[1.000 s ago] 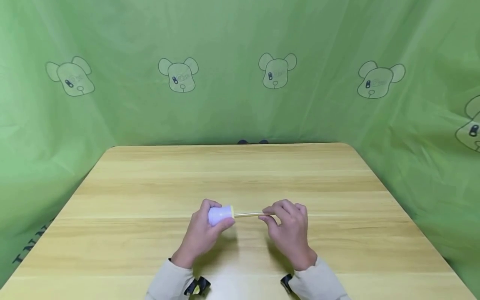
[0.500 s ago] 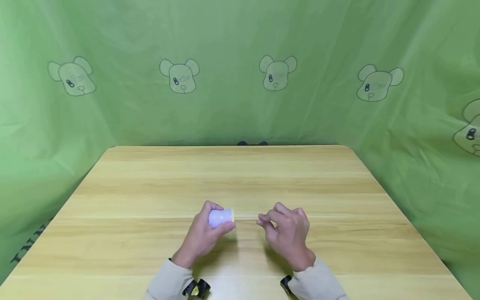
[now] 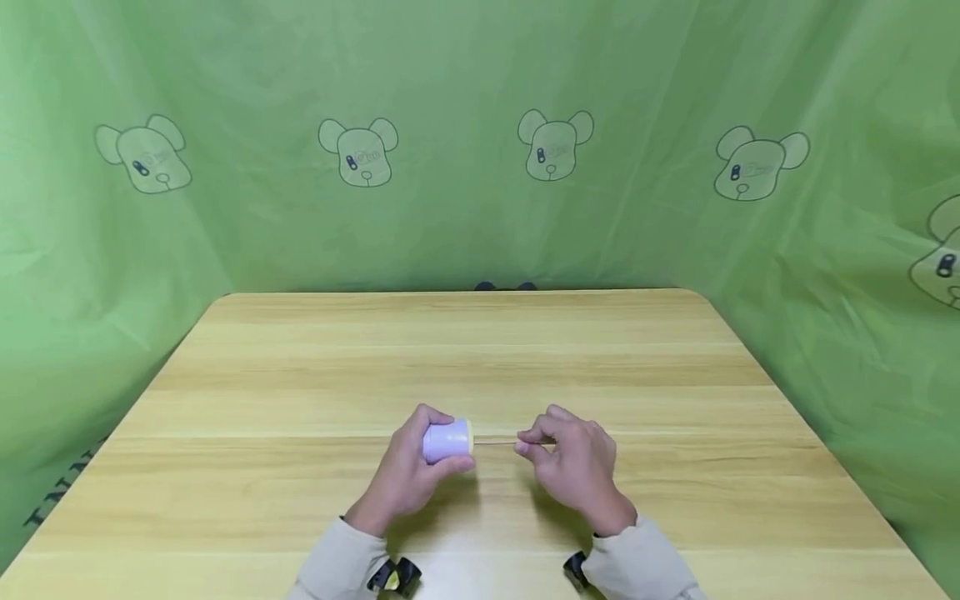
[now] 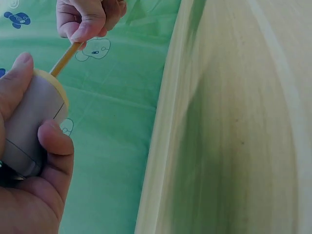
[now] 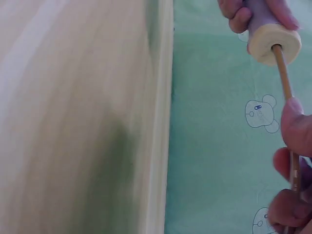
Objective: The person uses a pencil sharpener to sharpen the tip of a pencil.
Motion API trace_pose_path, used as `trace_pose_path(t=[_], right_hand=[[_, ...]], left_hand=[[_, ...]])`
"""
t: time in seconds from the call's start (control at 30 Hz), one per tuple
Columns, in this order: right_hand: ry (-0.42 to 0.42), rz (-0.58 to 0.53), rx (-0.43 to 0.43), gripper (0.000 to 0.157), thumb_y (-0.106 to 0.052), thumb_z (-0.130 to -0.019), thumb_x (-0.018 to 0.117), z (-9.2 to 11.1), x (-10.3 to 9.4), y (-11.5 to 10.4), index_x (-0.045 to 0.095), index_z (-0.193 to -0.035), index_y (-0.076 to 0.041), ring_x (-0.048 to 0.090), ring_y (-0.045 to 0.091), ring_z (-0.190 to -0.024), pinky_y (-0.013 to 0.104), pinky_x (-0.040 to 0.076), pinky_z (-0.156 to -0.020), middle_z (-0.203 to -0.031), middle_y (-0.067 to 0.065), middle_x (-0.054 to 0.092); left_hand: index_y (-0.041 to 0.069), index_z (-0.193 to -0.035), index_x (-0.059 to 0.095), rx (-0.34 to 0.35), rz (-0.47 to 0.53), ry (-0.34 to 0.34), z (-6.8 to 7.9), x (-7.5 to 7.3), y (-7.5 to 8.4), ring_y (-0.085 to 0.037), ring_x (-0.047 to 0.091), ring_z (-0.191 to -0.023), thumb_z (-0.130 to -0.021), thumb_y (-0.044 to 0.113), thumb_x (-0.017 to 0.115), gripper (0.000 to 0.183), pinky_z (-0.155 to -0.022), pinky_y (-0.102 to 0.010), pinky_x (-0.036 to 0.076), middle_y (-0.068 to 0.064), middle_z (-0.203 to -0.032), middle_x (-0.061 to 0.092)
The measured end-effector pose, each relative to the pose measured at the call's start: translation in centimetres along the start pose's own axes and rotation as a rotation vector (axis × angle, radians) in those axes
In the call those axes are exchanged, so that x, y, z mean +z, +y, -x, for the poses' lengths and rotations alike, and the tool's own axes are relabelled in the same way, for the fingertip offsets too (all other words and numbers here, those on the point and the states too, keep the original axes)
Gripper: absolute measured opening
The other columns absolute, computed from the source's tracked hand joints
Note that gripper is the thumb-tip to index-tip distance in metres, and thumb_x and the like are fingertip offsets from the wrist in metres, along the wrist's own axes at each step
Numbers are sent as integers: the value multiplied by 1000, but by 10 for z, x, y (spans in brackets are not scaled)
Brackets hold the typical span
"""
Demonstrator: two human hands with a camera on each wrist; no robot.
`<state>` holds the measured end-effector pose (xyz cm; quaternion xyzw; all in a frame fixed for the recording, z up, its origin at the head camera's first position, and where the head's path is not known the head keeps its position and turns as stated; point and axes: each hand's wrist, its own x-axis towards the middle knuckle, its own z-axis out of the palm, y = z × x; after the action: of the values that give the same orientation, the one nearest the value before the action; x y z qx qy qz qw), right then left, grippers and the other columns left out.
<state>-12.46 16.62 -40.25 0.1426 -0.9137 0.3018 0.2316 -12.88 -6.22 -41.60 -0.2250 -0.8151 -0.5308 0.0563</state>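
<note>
In the head view my left hand grips a lilac cylindrical pencil sharpener, lying sideways above the table with its pale yellow end facing right. A thin wood-coloured pencil runs from that end to my right hand, whose thumb and fingertips pinch it. From the right wrist, the pencil shows with its tip inside the round hole of the cream end face. The left wrist view has the thumb and a fingertip on the sharpener's body; the palm hides its back end.
A wooden table spreads beneath both hands, its front edge visible in both wrist views. Green curtain with bear-head drawings surrounds it at the back and sides. Dark wrist straps show at the light sleeves.
Both hands, sharpener and pencil have shifted slightly downward in the head view. The left hand has moved a little right; the right hand's fingertips have moved left along the pencil and changed their pinch.
</note>
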Motion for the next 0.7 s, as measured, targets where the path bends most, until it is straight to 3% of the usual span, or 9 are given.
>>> trace_pose_path(t=[0.17, 0.27, 0.33, 0.47, 0.63, 0.7], right_hand=[[-337, -113, 277, 22, -18, -80, 80, -6, -13, -5, 64, -67, -27, 51, 9, -60, 32, 36, -55, -74, -19, 64], [-374, -119, 303, 14, -20, -81, 79, -7, -13, -5, 69, -73, -26, 53, 10, -65, 32, 39, -56, -76, -15, 66], [-327, -102, 252, 10, -20, -79, 81, -6, -11, -5, 72, -80, -23, 53, 10, -65, 31, 42, -55, -77, -13, 65], [-180, -43, 85, 21, -18, -70, 87, -3, -6, -3, 74, -87, -17, 54, 10, -67, 29, 46, -59, -83, -6, 65], [148, 72, -165, 26, -12, -60, 92, -1, 4, -1, 73, -78, -12, 62, 21, -78, 47, 43, -86, -84, 1, 68], [254, 80, -218, 29, -10, -58, 92, -1, 9, -2, 72, -79, -10, 62, 24, -79, 49, 39, -85, -82, 3, 67]], left_hand=[[3, -108, 51, 91, -18, -26, 2, 1, -3, -17, 56, -78, -76, 14, 82, 46, -61, -26, 55, -9, -100, 59], [3, -107, 51, 78, -27, -29, 3, 0, -3, -16, 56, -79, -75, 14, 83, 47, -62, -25, 54, -9, -102, 59], [2, -108, 51, 43, -29, -15, 3, -1, -1, -16, 56, -78, -75, 15, 83, 47, -61, -25, 54, -9, -101, 59], [2, -109, 53, -21, -20, 22, 3, -2, 2, -15, 55, -75, -75, 16, 83, 47, -58, -25, 53, -8, -96, 59], [1, -109, 54, -20, -26, 71, 1, 1, 3, -15, 55, -73, -76, 17, 83, 46, -57, -25, 53, -6, -92, 59], [0, -108, 54, -13, -30, 94, 0, 2, 4, -15, 56, -72, -76, 17, 83, 46, -56, -24, 54, -7, -90, 59]])
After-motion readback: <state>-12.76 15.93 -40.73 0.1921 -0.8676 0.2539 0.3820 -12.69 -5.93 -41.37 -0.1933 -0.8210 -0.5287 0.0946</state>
